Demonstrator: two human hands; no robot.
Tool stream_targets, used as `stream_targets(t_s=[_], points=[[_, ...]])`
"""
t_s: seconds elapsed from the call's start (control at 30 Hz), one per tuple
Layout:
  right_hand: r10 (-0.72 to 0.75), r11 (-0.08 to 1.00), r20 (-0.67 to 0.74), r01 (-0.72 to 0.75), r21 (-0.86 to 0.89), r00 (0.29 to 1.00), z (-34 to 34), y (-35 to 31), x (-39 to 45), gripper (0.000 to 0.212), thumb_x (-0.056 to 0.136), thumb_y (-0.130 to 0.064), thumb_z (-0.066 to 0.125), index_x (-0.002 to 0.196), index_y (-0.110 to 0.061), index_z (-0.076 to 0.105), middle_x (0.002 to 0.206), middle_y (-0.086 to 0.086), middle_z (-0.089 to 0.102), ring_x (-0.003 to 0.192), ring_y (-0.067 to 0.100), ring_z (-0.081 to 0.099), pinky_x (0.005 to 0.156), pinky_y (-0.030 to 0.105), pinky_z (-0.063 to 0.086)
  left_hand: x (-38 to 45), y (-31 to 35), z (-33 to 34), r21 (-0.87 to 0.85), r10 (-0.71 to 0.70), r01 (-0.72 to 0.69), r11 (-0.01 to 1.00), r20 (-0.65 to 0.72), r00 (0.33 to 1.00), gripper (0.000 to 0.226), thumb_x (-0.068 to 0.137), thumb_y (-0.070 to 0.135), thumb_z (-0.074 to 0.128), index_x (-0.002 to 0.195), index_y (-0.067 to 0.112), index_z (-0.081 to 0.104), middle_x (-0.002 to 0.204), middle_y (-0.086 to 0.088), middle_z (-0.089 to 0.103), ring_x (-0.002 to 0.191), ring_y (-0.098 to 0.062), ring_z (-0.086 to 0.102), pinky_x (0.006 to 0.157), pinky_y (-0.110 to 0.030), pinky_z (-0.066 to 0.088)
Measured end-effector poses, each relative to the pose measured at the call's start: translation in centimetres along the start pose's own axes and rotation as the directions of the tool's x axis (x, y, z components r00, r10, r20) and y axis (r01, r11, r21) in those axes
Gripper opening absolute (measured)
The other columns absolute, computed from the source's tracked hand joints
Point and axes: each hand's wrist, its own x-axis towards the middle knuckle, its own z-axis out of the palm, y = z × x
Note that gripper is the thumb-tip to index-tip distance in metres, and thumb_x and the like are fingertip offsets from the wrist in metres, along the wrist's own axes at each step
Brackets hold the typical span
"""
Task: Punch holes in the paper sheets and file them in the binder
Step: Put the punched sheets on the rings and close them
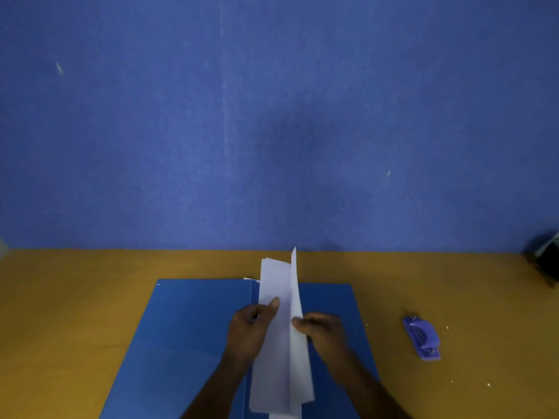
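An open blue binder [187,334] lies flat on the wooden table in front of me. Above its middle fold I hold a stack of white paper sheets [276,343] standing nearly on edge, so they look narrow. My left hand [249,328] grips the stack from the left with the thumb on the front sheet. My right hand [323,331] pinches the right side of the sheets. A small purple hole punch [422,338] rests on the table to the right of the binder, apart from both hands.
The orange-brown table [75,313] meets a blue wall [272,116] behind. A dark object [546,258] sits at the far right edge. Small white paper specks [488,384] dot the table near the punch.
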Motion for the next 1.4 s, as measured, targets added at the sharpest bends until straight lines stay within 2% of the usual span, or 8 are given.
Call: stream_targets(t_s=[0.13, 0.23, 0.37, 0.5, 0.63, 0.93, 1.03, 1.4], points=[[-0.062, 0.998, 0.118, 0.065, -0.024, 0.991, 2.1, 0.0, -0.5, 0.012, 0.076, -0.030, 0.070, 0.068, -0.023, 0.076, 0.070, -0.003, 0.072, 0.071, 0.010, 0.067, 0.073, 0.032, 0.052, -0.5, 0.9, 0.0, 0.006, 0.011, -0.011, 1.000, -0.023, 1.000, 0.034, 0.078, 0.051, 0.071, 0.070, 0.018, 0.068, 0.067, 0.005, 0.067, 0.067, -0.011, 0.064, 0.061, -0.024, 0.047], [-0.045, 0.999, 0.152, 0.048, -0.014, 0.987, 2.8, 0.5, -0.8, 0.019, 0.081, -0.030, 0.068, 0.086, -0.015, 0.078, 0.091, 0.004, 0.076, 0.092, 0.015, 0.071, 0.086, 0.034, 0.053, 0.2, 0.1, -0.9, 0.105, -0.008, 0.014, 0.994, -0.060, 0.998, 0.026, 0.074, 0.038, 0.080, 0.082, 0.016, 0.071, 0.079, 0.003, 0.072, 0.076, -0.012, 0.069, 0.063, -0.026, 0.054], [0.062, 0.997, 0.129, -0.068, 0.042, 0.990, 3.2, 1.2, -0.9, 0.005, 0.079, -0.020, 0.075, 0.080, -0.016, 0.080, 0.096, 0.003, 0.076, 0.097, 0.013, 0.069, 0.089, 0.031, 0.054, 1.3, -1.9, -3.0, 0.183, -0.033, 0.043, 0.982, -0.062, 0.998, 0.023, 0.072, 0.010, 0.079, 0.091, 0.013, 0.066, 0.089, -0.003, 0.070, 0.083, -0.021, 0.068, 0.066, -0.030, 0.055], [0.092, 0.991, 0.053, -0.097, 0.093, 0.994, 2.5, 1.8, -0.9, 0.008, 0.071, -0.021, 0.079, 0.063, -0.020, 0.079, 0.077, 0.000, 0.076, 0.081, 0.016, 0.070, 0.081, 0.034, 0.055, 2.0, -3.7, -5.2, 0.064, -0.145, 0.148, 0.987, -0.059, 0.988, 0.040, 0.065, 0.005, 0.079, 0.095, 0.023, 0.059, 0.091, -0.010, 0.072, 0.080, -0.027, 0.070, 0.068, -0.041, 0.059], [0.100, 0.991, -0.051, -0.095, 0.091, 0.994, 0.9, 2.5, -0.9, 0.023, 0.063, -0.034, 0.070, 0.059, -0.012, 0.064, 0.047, -0.011, 0.053, 0.048, 0.001, 0.047, 0.051, 0.013, 0.038, 2.4, -5.5, -7.0, -0.009, -0.201, 0.201, 0.980, -0.115, 0.973, 0.051, 0.065, -0.003, 0.071, 0.106, 0.022, 0.053, 0.079, -0.012, 0.075, 0.068, -0.028, 0.071, 0.064, -0.038, 0.057], [0.300, 0.944, -0.164, -0.268, 0.192, 0.940, -2.0, 6.1, 0.1, 0.006, 0.088, -0.019, 0.067, 0.083, -0.015, 0.069, 0.093, 0.013, 0.069, 0.084, 0.019, 0.062, 0.069, 0.030, 0.045, 1.8, -5.9, -7.5, -0.030, -0.261, 0.260, 0.965, -0.181, 0.948, 0.045, 0.075, -0.013, 0.067, 0.113, 0.008, 0.056, 0.081, -0.012, 0.067, 0.068, -0.024, 0.064, 0.058, -0.030, 0.050], [0.344, 0.929, -0.143, -0.315, 0.194, 0.928, -2.2, 6.7, 0.4, 0.022, 0.088, -0.025, 0.066, 0.099, -0.006, 0.068, 0.093, 0.015, 0.067, 0.084, 0.023, 0.061, 0.070, 0.033, 0.045, 1.7, -4.9, -6.3, -0.048, -0.219, 0.215, 0.975, -0.130, 0.967, 0.040, 0.073, -0.009, 0.070, 0.105, 0.012, 0.060, 0.085, -0.011, 0.071, 0.069, -0.022, 0.067, 0.059, -0.031, 0.053], [0.331, 0.932, -0.044, -0.319, 0.173, 0.943, -2.1, 3.9, 1.2, 0.024, 0.093, -0.049, 0.049, 0.105, -0.029, 0.054, 0.111, 0.000, 0.061, 0.104, 0.023, 0.060, 0.081, 0.039, 0.050, 0.9, -0.7, 2.0, -0.012, -0.129, 0.138, 0.990, 0.289, 0.949, 0.035, 0.094, 0.013, 0.056, 0.125, 0.029, 0.049, 0.109, -0.006, 0.063, 0.095, -0.025, 0.064, 0.082, -0.043, 0.058]])
